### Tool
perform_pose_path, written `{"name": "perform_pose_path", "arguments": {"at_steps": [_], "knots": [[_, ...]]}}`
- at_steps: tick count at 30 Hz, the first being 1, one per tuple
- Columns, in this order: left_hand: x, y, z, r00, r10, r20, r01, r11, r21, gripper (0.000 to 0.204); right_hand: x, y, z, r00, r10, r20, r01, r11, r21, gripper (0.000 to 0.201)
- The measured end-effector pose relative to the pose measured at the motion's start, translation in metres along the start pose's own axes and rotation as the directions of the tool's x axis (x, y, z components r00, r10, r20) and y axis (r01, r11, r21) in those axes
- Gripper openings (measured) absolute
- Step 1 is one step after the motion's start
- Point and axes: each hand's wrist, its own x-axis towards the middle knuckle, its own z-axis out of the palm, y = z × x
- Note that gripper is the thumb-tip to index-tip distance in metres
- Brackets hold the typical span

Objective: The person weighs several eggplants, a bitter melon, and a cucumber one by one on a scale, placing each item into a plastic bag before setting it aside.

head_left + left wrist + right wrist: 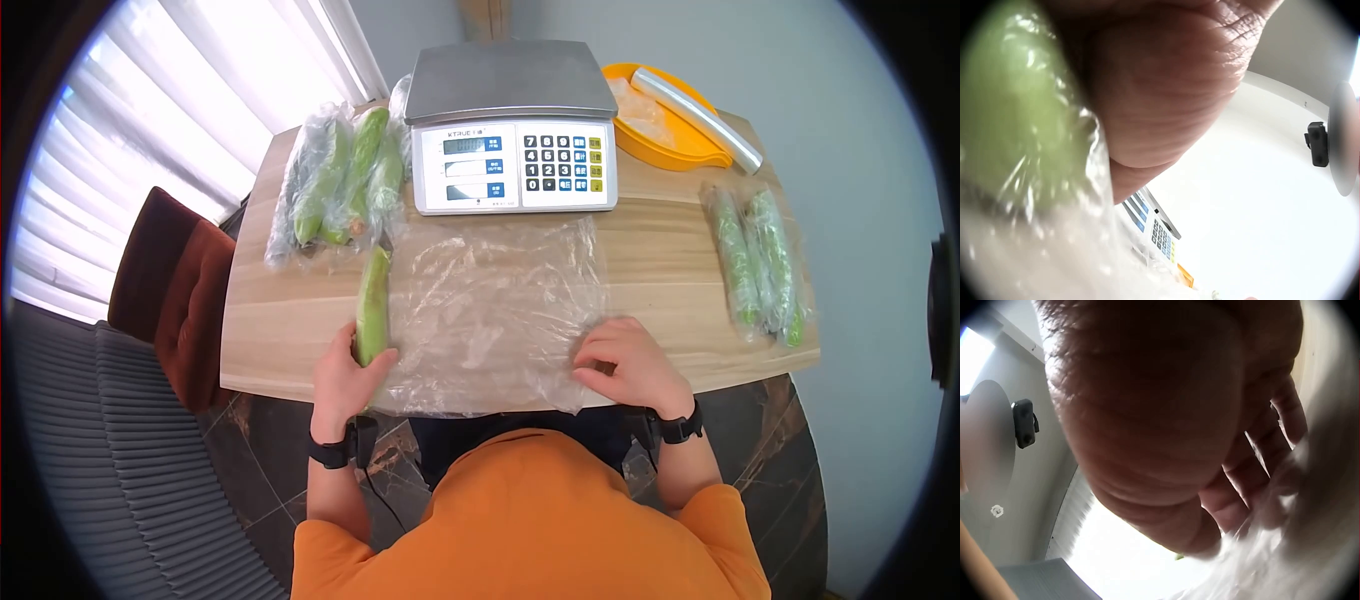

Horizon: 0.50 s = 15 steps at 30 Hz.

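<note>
My left hand (345,375) grips the lower end of a long green gourd (374,300), thumb on one side and fingers on the other. The gourd lies lengthwise along the left edge of a clear plastic film (490,310) spread on the table. In the left wrist view, shiny film shows over the pale green end of the gourd (1022,119). At the film's lower right edge is my right hand (632,362), its fingers loosely bent. Its fingers (1250,475) touch the crumpled film (1260,562) in the right wrist view, with the thumb apart from them.
A digital scale (515,130) stands behind the film. Several plastic-wrapped gourds (345,175) lie at the back left, and more wrapped gourds (765,260) at the right. An orange tray (660,150) holding a roll of film (700,120) sits at the back right of the wooden table (270,350).
</note>
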Motion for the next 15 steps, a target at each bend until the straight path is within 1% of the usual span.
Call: {"name": "perform_pose_path", "arguments": {"at_steps": [5, 6, 8, 9, 11, 12, 13, 14, 15], "knots": [[-0.003, 0.000, 0.008, 0.992, 0.124, -0.015, -0.124, 0.992, -0.032, 0.064, -0.011, 0.003, -0.001, 0.997, 0.018, -0.068, -0.017, 1.000, 0.019, 0.009], [-0.003, 0.000, 0.009, 0.989, 0.145, -0.024, -0.146, 0.988, -0.046, 0.063, -0.014, 0.003, -0.004, 0.998, 0.039, -0.049, -0.039, 0.999, 0.006, 0.009], [-0.008, 0.010, 0.004, 0.994, 0.086, 0.065, -0.075, 0.985, -0.157, 0.062, -0.021, 0.003, -0.011, 0.997, 0.080, -0.013, -0.080, 0.996, -0.024, 0.010], [-0.011, 0.017, 0.002, 0.992, 0.061, 0.113, -0.036, 0.977, -0.210, 0.061, -0.026, 0.006, -0.013, 0.992, 0.123, -0.007, -0.123, 0.992, 0.010, 0.010], [-0.019, 0.031, 0.000, 0.975, 0.168, 0.143, -0.124, 0.954, -0.273, 0.057, -0.035, 0.010, -0.017, 0.977, 0.213, 0.009, -0.213, 0.974, 0.078, 0.012], [-0.023, 0.036, 0.001, 0.963, 0.221, 0.156, -0.166, 0.938, -0.305, 0.055, -0.039, 0.011, -0.018, 0.961, 0.275, -0.017, -0.271, 0.955, 0.124, 0.011], [-0.027, 0.040, 0.002, 0.909, 0.353, 0.220, -0.219, 0.856, -0.468, 0.053, -0.042, 0.011, -0.018, 0.940, 0.338, -0.040, -0.327, 0.929, 0.172, 0.011], [-0.031, 0.043, 0.004, 0.837, 0.485, 0.255, -0.243, 0.745, -0.621, 0.052, -0.044, 0.010, -0.018, 0.915, 0.400, -0.059, -0.379, 0.899, 0.220, 0.011], [-0.034, 0.049, 0.006, 0.747, 0.612, 0.260, -0.237, 0.611, -0.755, 0.050, -0.045, 0.011, -0.016, 0.901, 0.418, -0.118, -0.382, 0.891, 0.246, 0.011]]}}
